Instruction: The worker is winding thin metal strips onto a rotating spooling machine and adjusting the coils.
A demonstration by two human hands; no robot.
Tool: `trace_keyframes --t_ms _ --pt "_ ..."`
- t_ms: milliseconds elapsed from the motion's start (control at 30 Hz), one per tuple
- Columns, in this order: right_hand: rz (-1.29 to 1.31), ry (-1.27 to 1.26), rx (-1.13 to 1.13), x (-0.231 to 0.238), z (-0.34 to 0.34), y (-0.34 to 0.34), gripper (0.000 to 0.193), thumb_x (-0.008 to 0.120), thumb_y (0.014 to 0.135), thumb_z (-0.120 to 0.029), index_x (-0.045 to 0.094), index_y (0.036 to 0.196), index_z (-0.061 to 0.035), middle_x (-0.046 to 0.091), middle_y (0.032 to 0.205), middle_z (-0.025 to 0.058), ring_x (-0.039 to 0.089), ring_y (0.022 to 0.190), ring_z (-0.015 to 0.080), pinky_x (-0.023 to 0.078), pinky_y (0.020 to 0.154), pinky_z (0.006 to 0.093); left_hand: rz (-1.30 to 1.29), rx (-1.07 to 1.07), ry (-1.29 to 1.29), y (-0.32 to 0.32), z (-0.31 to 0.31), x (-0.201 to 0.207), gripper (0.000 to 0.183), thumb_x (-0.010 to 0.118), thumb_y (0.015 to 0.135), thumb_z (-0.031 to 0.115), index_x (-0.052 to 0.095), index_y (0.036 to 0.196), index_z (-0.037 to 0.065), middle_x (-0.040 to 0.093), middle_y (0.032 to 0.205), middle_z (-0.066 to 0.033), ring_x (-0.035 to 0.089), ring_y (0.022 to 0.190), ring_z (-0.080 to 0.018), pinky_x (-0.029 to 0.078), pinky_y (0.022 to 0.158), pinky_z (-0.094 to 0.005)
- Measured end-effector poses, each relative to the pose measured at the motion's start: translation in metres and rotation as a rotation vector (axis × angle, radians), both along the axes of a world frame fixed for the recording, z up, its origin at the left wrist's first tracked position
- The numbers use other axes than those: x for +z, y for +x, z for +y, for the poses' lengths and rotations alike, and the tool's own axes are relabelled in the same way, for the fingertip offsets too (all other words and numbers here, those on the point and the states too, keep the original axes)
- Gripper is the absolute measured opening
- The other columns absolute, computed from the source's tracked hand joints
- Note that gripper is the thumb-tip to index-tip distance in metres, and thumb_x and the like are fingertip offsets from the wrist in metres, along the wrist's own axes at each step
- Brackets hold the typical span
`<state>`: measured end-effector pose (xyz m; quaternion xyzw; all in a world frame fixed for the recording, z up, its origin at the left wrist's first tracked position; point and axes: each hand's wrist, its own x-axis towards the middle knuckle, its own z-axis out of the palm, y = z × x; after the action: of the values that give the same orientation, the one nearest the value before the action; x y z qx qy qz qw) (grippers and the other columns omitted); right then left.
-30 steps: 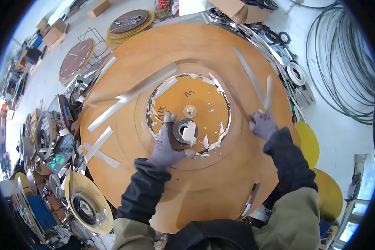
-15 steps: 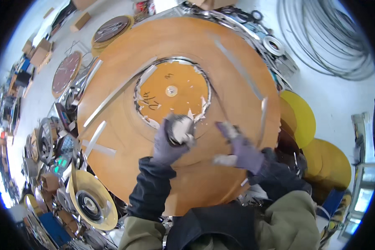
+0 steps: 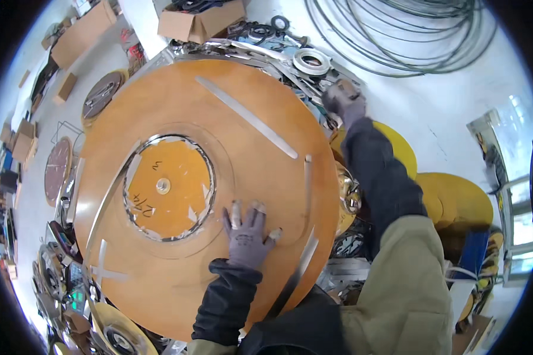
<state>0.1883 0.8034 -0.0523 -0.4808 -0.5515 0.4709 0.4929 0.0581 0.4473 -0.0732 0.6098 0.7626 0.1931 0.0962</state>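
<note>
Right hand (image 3: 344, 99) went from over the orange disc (image 3: 263, 171) to past its upper-right edge, white ring (image 3: 299, 66) there too; I couldn't tell its grip. Left hand (image 3: 247, 239) lay spread, lower right on disc.

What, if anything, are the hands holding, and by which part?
The left hand holds nothing; it rests open on the orange disc. The right hand is too blurred to tell whether it grips anything.
</note>
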Motion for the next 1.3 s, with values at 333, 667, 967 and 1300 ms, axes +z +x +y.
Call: trace_keyframes --t_ms 333,667,967,1300 --pt "-0.314 0.255 0.239 -0.056 0.003 -0.017 0.063 0.069 0.074 -0.032 0.047 0.121 0.0044 0.056 0.115 0.0229 0.054 0.108 0.0313 0.041 0.092 0.0389 0.084 0.028 -0.337 -0.01 -0.081 0.014 0.051 0.057 0.08 0.045 0.054 0.114 0.008 0.057 0.107 -0.0077 0.038 0.124 -0.0345 0.006 0.105 -0.0643" --pt "-1.125 0.298 0.553 -0.051 -0.072 -0.06 0.065 0.07 0.066 -0.046 0.057 0.117 -0.0074 0.051 0.116 0.0194 0.044 0.114 0.0341 0.035 0.098 0.0407 0.48 0.614 -0.477 -0.122 -0.157 0.008 0.036 0.056 0.081 0.038 0.062 0.103 0.01 0.057 0.114 -0.0088 0.039 0.122 -0.0351 0.009 0.107 -0.0577" --pt "-1.081 -0.004 0.534 -0.076 -0.057 0.022 0.041 0.07 0.063 -0.027 0.064 0.093 0.0005 0.062 0.094 0.0177 0.06 0.089 0.0288 0.047 0.078 0.0375 0.059 0.708 -0.137 -0.095 -0.144 -0.056 0.041 0.058 0.076 0.024 0.055 0.113 0.005 0.05 0.124 -0.0168 0.042 0.119 -0.0352 0.032 0.1 -0.047" --pt "-0.857 -0.197 0.486 -0.107 -0.047 0.091 0.057 0.068 0.068 0.001 0.045 0.12 -0.0025 0.06 0.08 0.0088 0.058 0.065 0.0177 0.048 0.056 0.0289 0.119 0.819 0.246 -0.169 -0.137 -0.09 0.036 0.054 0.078 0.022 0.056 0.109 0.004 0.052 0.123 -0.0146 0.042 0.12 -0.0334 0.027 0.102 -0.0471"
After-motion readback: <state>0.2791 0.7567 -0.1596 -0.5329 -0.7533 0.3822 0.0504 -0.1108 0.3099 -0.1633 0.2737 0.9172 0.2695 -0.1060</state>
